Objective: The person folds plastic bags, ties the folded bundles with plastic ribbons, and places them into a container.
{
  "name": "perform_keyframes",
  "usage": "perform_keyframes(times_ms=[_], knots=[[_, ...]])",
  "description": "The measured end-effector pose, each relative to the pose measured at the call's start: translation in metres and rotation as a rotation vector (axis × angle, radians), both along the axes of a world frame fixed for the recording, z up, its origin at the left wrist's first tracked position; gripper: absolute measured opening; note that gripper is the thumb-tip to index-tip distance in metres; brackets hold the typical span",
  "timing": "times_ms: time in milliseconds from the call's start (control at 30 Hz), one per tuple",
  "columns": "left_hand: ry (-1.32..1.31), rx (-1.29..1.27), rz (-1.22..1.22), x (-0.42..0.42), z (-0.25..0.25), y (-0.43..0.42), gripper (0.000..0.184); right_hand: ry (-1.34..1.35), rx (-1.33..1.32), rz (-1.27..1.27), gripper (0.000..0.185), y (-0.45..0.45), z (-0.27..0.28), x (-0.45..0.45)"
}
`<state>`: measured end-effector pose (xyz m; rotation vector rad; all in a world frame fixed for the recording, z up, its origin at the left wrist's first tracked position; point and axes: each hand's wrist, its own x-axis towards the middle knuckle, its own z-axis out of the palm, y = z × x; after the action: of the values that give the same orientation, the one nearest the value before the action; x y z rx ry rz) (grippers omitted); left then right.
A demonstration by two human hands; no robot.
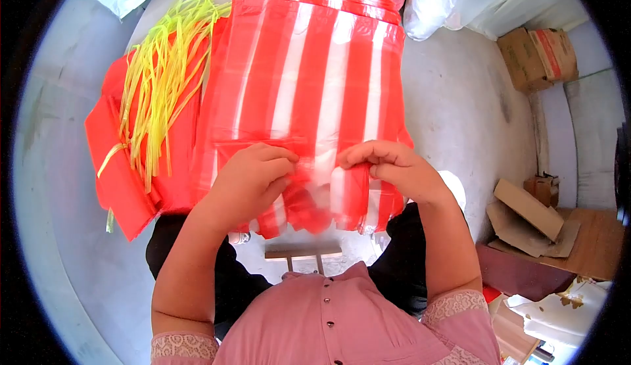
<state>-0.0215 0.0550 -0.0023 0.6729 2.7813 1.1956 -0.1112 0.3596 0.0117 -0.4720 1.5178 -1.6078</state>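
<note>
A thick stack of red-and-white striped plastic bags lies in front of me. My left hand has its fingers curled together on the film near the stack's front edge. Opposite it, my right hand pinches the same striped film between thumb and fingers. Between the two hands the film is blurred and bunched, its lower edge hanging unevenly toward my lap. To the left, a bundle of thin yellow plastic strips is draped over folded red plastic. The fingertips of both hands are partly hidden.
Grey floor surrounds the work area. A cardboard box stands at the back right, and flattened cardboard rests on a brown surface at right. White plastic sacks lie at the back. A small wooden stool shows below.
</note>
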Motion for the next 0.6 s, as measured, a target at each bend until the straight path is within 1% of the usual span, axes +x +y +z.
perform_keyframes(times_ms=[100,200,300,400,500,600], knots=[[0.006,-0.005,-0.001,0.003,0.0,-0.001,0.02,0.207,0.09,0.052,0.055,-0.013,-0.004,-0.006],[0.018,-0.019,-0.002,0.005,0.002,-0.001,0.022,0.203,0.046,0.045,0.061,-0.025,-0.009,-0.005],[0.045,-0.026,-0.011,0.006,0.0,-0.002,0.023,0.265,0.164,0.074,0.059,-0.037,0.0,-0.006],[0.065,-0.029,-0.014,0.006,-0.003,-0.003,0.023,0.292,0.225,0.13,0.058,-0.044,0.004,-0.01],[0.08,-0.043,-0.019,0.006,-0.003,-0.003,0.023,0.297,0.11,0.12,0.055,-0.048,-0.001,-0.013],[0.099,-0.042,-0.027,0.007,-0.004,-0.004,0.023,0.165,0.077,0.102,0.053,-0.053,0.0,-0.016]])
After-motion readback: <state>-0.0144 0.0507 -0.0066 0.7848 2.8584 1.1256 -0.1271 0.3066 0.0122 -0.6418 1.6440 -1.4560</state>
